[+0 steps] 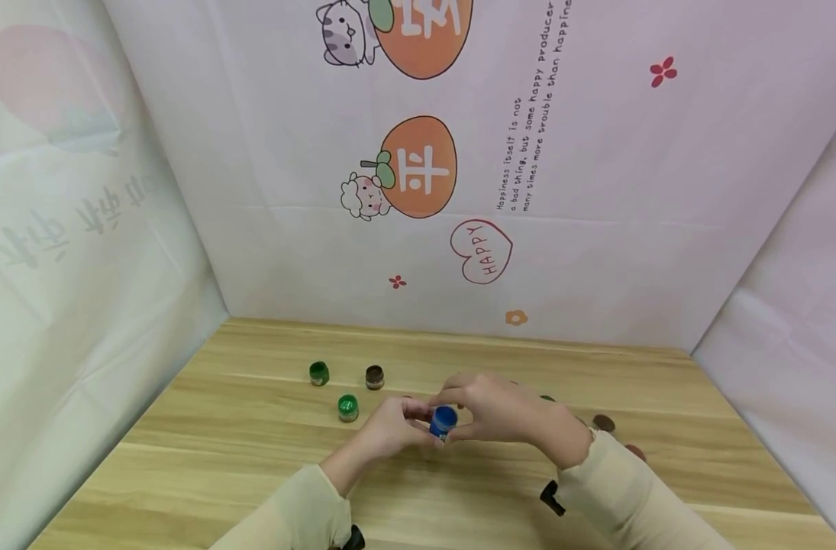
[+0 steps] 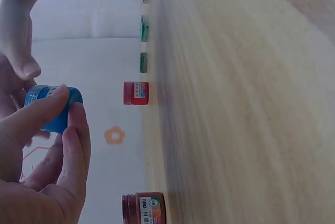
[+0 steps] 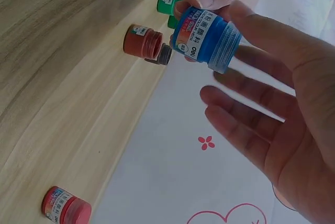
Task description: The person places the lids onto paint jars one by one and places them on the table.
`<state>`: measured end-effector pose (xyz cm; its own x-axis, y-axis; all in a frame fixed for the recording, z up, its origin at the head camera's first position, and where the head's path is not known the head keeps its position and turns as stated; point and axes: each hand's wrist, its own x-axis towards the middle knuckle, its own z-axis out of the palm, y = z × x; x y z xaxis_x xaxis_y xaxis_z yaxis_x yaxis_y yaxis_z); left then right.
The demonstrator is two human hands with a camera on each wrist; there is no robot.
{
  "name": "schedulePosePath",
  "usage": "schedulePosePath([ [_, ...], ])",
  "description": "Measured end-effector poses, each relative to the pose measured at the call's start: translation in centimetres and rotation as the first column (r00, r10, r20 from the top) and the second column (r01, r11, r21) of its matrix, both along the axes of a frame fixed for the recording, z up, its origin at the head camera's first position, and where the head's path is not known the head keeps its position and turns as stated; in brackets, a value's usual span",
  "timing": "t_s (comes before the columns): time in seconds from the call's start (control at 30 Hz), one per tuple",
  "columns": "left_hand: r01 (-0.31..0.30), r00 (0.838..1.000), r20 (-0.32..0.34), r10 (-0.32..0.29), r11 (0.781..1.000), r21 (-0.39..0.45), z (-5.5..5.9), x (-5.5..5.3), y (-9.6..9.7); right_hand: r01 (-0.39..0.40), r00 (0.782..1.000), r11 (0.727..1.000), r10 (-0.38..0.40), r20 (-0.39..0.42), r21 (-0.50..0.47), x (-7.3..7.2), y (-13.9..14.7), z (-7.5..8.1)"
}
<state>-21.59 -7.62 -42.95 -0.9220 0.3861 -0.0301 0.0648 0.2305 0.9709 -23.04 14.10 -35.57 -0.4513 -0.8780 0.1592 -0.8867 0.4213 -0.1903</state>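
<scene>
A small blue paint jar [image 1: 443,423] is held above the table between both hands. My left hand [image 1: 390,428] pinches its body between thumb and fingers; in the left wrist view the jar [image 2: 63,110] lies tilted on its side. Its ribbed, see-through end [image 3: 225,47] points toward my right hand [image 1: 493,409]. The thumb and fingers of that hand [image 3: 282,93] are spread around this end. A small gap shows at the thumb in the left wrist view; whether the other fingertips touch is unclear.
On the wooden table [image 1: 204,428] stand a dark green jar [image 1: 318,373], a bright green jar [image 1: 347,408] and a dark brown jar [image 1: 374,377]. Red [image 3: 65,205] and reddish-brown [image 3: 141,42] jars stand nearby. Round brown [image 1: 603,422] and reddish [image 1: 635,451] pieces lie right. Printed cloth encloses the table.
</scene>
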Motion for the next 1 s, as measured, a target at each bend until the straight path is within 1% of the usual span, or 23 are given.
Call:
schedulePosePath([
  [0.07,-0.005,1.0,-0.01,0.005,1.0,-0.001,0.0,0.0,0.0,-0.044,0.999,0.999,0.043,-0.031,-0.01,0.0,0.0,0.0],
  [0.13,-0.008,1.0,-0.014,0.008,1.0,-0.001,-0.1,0.0,0.1,-0.069,0.997,0.998,0.068,-0.032,-0.016,0.0,0.1,0.0],
  [0.2,-0.006,1.0,-0.014,0.006,1.0,0.001,-0.1,-0.1,0.1,-0.06,0.998,0.998,0.06,-0.014,-0.01,0.1,0.0,0.2],
  [0.33,0.007,1.0,0.004,-0.007,1.0,0.02,-0.2,0.1,0.1,-0.001,1.0,1.0,0.001,0.02,0.026,0.4,0.0,0.5],
  [0.4,0.01,1.0,0.007,-0.01,1.0,0.029,-0.2,0.1,0.0,-0.006,1.0,1.0,0.006,0.014,0.031,0.4,-0.1,0.5],
  [0.5,0.007,1.0,-0.006,-0.007,1.0,0.028,-0.1,0.2,0.0,-0.046,0.999,0.999,0.046,-0.001,0.026,0.3,-0.1,0.5],
  [0.57,0.007,1.0,-0.014,-0.007,1.0,0.024,-0.2,0.2,0.0,-0.059,0.998,0.998,0.059,-0.008,0.025,0.3,-0.2,0.4],
  [0.7,0.019,1.0,-0.004,-0.019,0.999,0.03,-0.4,0.1,-0.2,-0.034,0.999,0.999,0.034,-0.004,0.036,0.4,-0.4,0.4],
  [0.77,0.025,1.0,0.006,-0.025,0.999,0.038,-0.5,0.1,-0.4,-0.034,0.999,0.999,0.035,-0.006,0.038,0.4,-0.5,0.5],
  [0.9,0.028,1.0,0.002,-0.028,0.998,0.058,-0.4,0.2,-1.1,-0.088,0.996,0.995,0.089,-0.027,0.036,0.3,-1.2,0.8],
  [1.0,0.034,0.999,-0.005,-0.033,0.997,0.067,-0.2,0.2,-1.2,-0.116,0.993,0.992,0.118,-0.025,0.041,0.4,-1.5,1.3],
])
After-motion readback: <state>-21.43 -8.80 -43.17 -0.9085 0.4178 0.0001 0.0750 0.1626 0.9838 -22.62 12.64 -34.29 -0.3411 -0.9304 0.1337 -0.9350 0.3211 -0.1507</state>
